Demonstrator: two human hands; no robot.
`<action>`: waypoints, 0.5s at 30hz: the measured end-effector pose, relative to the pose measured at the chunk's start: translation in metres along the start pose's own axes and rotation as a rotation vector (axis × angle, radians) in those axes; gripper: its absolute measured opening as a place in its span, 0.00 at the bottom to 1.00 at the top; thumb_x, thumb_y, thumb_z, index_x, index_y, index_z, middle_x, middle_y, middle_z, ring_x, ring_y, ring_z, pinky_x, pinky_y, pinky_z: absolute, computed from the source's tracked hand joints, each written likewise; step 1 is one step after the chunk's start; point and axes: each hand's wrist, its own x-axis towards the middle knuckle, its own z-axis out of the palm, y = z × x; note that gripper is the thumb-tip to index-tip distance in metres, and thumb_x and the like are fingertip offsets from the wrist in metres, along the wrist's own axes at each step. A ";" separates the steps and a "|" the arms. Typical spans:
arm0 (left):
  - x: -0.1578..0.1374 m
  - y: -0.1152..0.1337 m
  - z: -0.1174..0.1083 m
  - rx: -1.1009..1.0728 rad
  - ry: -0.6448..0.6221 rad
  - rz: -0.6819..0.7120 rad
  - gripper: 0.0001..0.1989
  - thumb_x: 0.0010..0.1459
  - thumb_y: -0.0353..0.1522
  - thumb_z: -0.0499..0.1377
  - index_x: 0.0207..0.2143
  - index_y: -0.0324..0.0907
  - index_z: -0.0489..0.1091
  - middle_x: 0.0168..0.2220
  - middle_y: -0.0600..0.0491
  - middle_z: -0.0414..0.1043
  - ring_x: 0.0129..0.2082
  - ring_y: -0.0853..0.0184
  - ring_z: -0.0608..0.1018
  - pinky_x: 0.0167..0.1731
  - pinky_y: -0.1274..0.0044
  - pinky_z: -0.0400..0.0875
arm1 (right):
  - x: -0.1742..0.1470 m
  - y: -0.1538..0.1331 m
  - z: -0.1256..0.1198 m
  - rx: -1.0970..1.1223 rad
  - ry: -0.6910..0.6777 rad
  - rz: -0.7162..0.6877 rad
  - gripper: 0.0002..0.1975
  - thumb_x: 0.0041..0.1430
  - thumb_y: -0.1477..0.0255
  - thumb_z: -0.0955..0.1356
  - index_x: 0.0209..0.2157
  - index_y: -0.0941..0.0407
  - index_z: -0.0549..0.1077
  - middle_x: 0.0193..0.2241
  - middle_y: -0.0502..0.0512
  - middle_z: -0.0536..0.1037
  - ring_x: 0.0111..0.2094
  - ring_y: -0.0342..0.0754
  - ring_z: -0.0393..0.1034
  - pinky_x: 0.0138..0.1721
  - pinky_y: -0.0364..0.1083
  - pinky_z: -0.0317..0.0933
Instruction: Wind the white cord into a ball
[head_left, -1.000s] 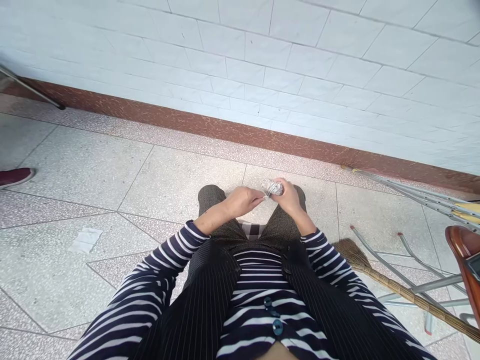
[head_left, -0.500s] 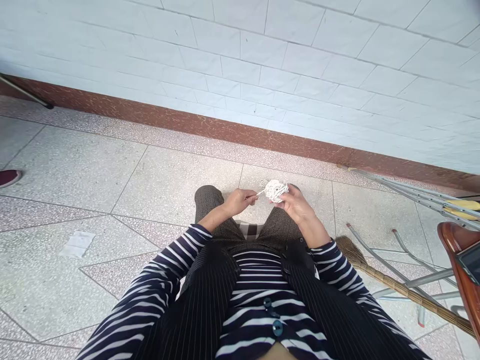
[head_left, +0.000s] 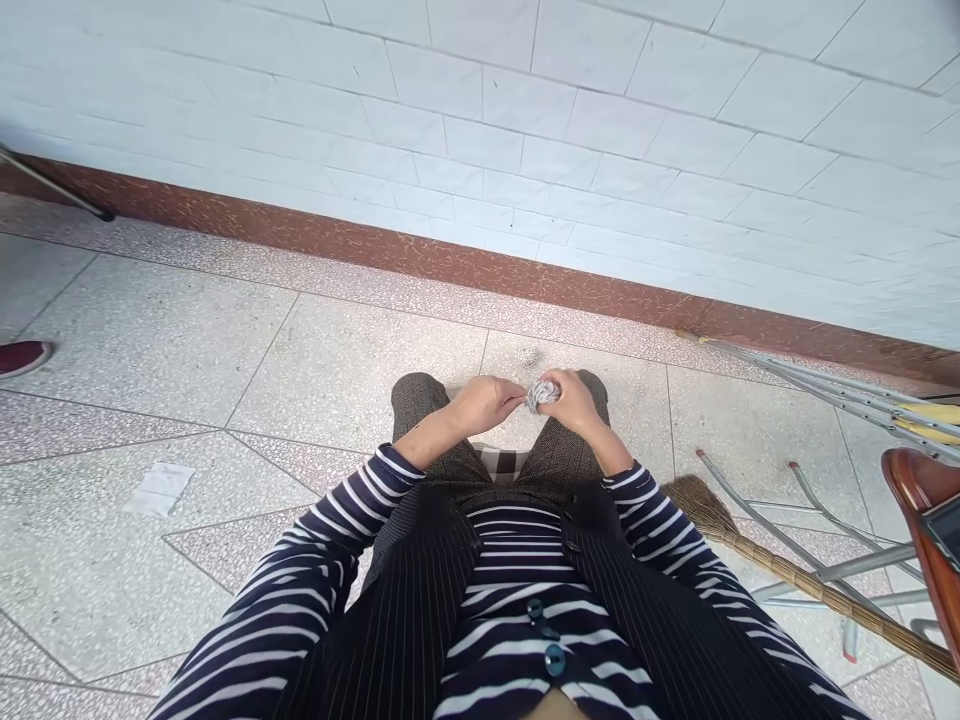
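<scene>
My right hand [head_left: 576, 402], above my right knee, is closed round a small bundle of white cord [head_left: 542, 396], which looks knitted or wound. My left hand [head_left: 491, 403] is in a pinch at the bundle's left side, fingertips nearly touching it. The cord or tool between those fingertips is too small to make out. Beyond my hands, a small round whitish ball [head_left: 528, 356] lies on the floor.
A straw broom [head_left: 795, 570] and a metal-legged chair [head_left: 911, 490] stand at the right, near metal poles [head_left: 795, 375] leaning low by the wall. White paper [head_left: 163, 488] lies on the floor at left. A person's dark red shoe [head_left: 24, 357] shows at the left edge.
My hands have come closer together. The right hand has turned and drawn slightly in, covering more of the white bundle, which now looks smaller and greyer.
</scene>
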 end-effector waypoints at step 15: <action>-0.001 -0.006 0.004 -0.431 0.080 -0.117 0.17 0.66 0.39 0.53 0.29 0.38 0.73 0.26 0.54 0.73 0.26 0.71 0.71 0.31 0.80 0.63 | -0.026 -0.035 -0.026 1.163 -0.207 0.000 0.23 0.41 0.76 0.76 0.42 0.51 0.72 0.34 0.50 0.78 0.29 0.46 0.74 0.22 0.42 0.66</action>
